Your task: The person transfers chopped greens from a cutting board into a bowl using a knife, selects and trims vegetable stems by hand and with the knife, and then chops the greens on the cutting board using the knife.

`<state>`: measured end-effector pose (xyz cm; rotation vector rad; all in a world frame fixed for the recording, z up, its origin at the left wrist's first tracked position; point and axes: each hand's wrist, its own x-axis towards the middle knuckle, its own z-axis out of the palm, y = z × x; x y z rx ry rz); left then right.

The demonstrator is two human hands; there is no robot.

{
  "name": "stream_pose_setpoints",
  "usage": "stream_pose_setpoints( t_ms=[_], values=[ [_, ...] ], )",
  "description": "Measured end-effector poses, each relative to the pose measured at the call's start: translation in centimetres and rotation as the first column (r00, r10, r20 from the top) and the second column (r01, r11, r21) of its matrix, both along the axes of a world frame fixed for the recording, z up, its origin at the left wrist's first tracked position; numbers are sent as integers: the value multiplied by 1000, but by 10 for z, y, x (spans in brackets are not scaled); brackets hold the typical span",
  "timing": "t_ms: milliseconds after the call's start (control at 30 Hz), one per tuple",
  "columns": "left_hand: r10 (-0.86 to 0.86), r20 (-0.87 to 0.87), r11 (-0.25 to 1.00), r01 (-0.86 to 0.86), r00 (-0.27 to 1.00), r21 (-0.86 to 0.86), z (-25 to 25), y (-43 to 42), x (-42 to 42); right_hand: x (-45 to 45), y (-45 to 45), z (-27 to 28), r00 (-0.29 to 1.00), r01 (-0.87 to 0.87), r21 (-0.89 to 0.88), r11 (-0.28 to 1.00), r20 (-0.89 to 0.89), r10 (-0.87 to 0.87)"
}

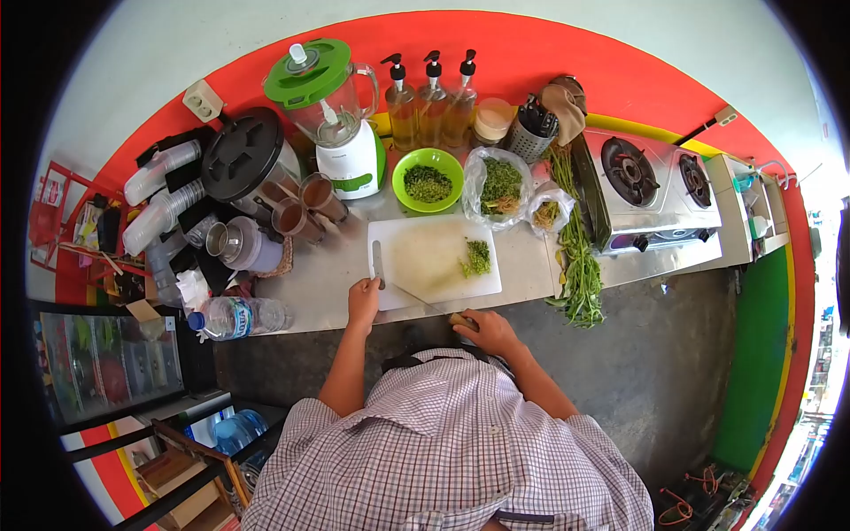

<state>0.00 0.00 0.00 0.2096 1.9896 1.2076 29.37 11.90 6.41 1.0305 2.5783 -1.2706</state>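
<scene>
My left hand point(363, 299) grips the lower left edge of a white cutting board point(407, 252), by its handle slot. In my right hand point(485, 329) is a knife point(423, 302), held by its wooden handle. Its blade points left, low across the board's near edge. A small pile of chopped green herbs point(476, 257) lies on the board's right side. Just behind the board stands a green bowl point(457, 184) with more chopped greens in it. To the bowl's right are a plastic bag of greens point(501, 184) and a smaller bag point(548, 211).
Long leafy stalks point(580, 274) hang over the counter's front edge, beside a gas stove point(646, 217). A blender point(347, 159), pump bottles point(432, 106) and a utensil holder point(529, 133) line the back. Brown cups point(299, 221) and a water bottle point(237, 318) stand left.
</scene>
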Motion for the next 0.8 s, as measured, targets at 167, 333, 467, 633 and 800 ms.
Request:
stream_pose_setpoints(
  t_ms=[167, 333, 467, 633, 800],
  values=[
    [-72, -64, 995, 76, 995, 58, 17, 4, 12, 12, 6, 1, 975, 221, 81, 972, -22, -220],
    [-13, 158, 987, -12, 987, 160, 12, 11, 24, 19, 7, -2, 938, 345, 155, 926, -38, -344],
    [-59, 227, 941, -22, 972, 338, -8, 1, 19, 22, 8, 3, 904, 428, 173, 887, -102, -416],
    [-25, 218, 920, -63, 976, 387, -9, -28, 5, 22, 5, 26, 873, 475, 99, 874, -178, -454],
    [7, 353, 896, -162, 936, 413, 24, -54, -16, 4, -6, 48, 843, 494, -52, 868, -216, -492]
  ],
)
